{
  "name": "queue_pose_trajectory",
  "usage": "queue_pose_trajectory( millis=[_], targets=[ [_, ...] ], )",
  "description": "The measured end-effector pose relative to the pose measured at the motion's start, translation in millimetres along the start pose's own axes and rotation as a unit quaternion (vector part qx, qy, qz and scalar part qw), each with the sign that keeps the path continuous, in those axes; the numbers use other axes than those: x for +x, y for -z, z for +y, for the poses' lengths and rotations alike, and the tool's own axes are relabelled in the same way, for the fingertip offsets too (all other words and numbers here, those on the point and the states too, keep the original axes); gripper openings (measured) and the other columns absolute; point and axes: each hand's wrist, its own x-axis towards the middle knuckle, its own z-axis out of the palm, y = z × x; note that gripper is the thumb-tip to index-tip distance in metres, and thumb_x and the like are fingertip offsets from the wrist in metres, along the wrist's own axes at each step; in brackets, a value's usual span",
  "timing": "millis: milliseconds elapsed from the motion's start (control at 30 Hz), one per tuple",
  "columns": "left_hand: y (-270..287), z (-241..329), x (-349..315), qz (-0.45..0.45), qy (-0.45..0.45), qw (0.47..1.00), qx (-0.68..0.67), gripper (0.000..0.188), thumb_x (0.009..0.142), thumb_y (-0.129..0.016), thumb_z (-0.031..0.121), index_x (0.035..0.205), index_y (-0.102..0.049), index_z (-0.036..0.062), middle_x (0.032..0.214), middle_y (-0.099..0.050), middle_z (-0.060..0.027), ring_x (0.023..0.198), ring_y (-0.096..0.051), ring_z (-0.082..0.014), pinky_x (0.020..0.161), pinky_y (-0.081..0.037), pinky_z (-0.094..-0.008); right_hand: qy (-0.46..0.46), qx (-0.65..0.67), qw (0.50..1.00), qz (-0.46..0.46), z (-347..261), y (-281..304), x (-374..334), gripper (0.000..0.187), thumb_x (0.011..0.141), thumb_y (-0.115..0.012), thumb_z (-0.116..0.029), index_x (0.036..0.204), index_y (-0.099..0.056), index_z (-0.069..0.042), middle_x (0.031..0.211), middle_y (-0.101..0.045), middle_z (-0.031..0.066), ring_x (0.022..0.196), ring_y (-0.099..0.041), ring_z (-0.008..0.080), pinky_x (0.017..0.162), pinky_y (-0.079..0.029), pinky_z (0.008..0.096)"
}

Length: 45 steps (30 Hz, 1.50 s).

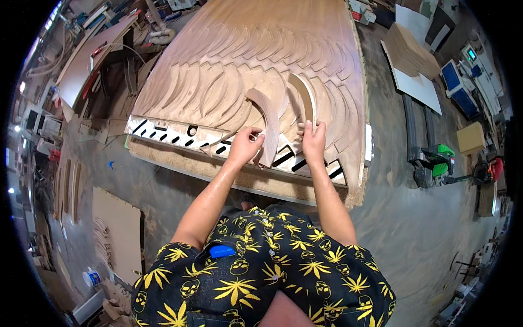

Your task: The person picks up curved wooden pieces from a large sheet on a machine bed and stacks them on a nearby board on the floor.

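Head view: left hand [248, 144] pinching left curve [271, 122], right hand [313, 140] pinching right curve [307, 99], hands apart, both pieces tilted up over the sheet's [305, 12] near end; two look freed, many cut curves [218, 90] lie unlifted, so most lifting-out seems left

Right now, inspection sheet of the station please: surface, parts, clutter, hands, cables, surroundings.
Surface: wood sheet, cut into many curved pieces; sawdust along the near edge.
Parts: darker arc and pale arc, both raised off the sheet.
Clutter: board and tub on the floor, left.
Hands: right hand holds the pale arc; left hand at the darker arc, grip partly hidden.
Cables: nothing seen near the hands.
Surroundings: stacked panels and green-black machine, right.
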Motion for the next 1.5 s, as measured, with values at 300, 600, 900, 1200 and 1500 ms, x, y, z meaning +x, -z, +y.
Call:
queue_pose_trajectory(
  millis=[300,600,900,1200,1500],
  targets=[
    [6.3,-10.5,4.7,0.042,-0.033,0.998,-0.025,0.032,0.090,-0.068,0.020,0.112,-0.068,-0.0019,0.098,-0.070,-0.0132,0.083,-0.067,-0.0183,0.077,-0.053,-0.0308,-0.077,0.125,0.989,0.008,55.1,-56.9,-6.0,0.033,0.103,-0.052,-0.029,0.093,-0.064,0.001,0.082,-0.064,0.0042,0.077,-0.055,0.0122,0.073,-0.045,0.0287],
    [0.5,-4.5,15.2,-0.004,0.008,1.000,-0.013,0.042,0.090,-0.068,0.024,0.122,-0.063,-0.0030,0.113,-0.069,-0.0183,0.095,-0.068,-0.0241,0.086,-0.053,-0.0350,-0.069,0.114,0.991,0.011,60.7,-62.4,-34.0,0.032,0.104,-0.048,-0.022,0.107,-0.064,0.006,0.093,-0.068,0.0104,0.085,-0.059,0.0155,0.081,-0.047,0.0316],
    [-21.1,-13.8,45.4,-0.037,0.045,0.998,-0.015,0.066,0.093,-0.064,0.033,0.142,-0.045,-0.0069,0.136,-0.056,-0.0278,0.123,-0.058,-0.0348,0.102,-0.046,-0.0384,-0.028,0.035,0.999,-0.022,64.6,-64.8,-36.6,0.038,0.098,-0.055,-0.014,0.128,-0.058,0.008,0.102,-0.069,0.0155,0.091,-0.063,0.0191,0.085,-0.049,0.0304],
    [-27.7,7.7,34.4,-0.027,0.008,1.000,0.011,0.056,0.092,-0.065,0.029,0.137,-0.052,-0.0015,0.129,-0.060,-0.0252,0.114,-0.061,-0.0354,0.097,-0.048,-0.0412,-0.008,-0.158,0.987,-0.006,40.0,-27.0,-33.7,0.032,0.093,-0.059,-0.018,0.118,-0.069,-0.002,0.108,-0.061,0.0206,0.098,-0.062,0.0292,0.090,-0.048,0.0350],
    [-104.9,80.4,17.4,-0.054,-0.289,0.939,0.181,0.020,0.081,-0.072,0.025,0.090,-0.073,0.0080,0.099,-0.065,-0.0116,0.096,-0.062,-0.0317,0.086,-0.048,-0.0441,-0.036,-0.261,0.955,0.134,54.8,84.0,-33.9,0.041,0.092,-0.066,-0.032,0.072,-0.063,0.004,0.084,-0.062,0.0201,0.081,-0.061,0.0368,0.077,-0.048,0.0433]
  ],
)
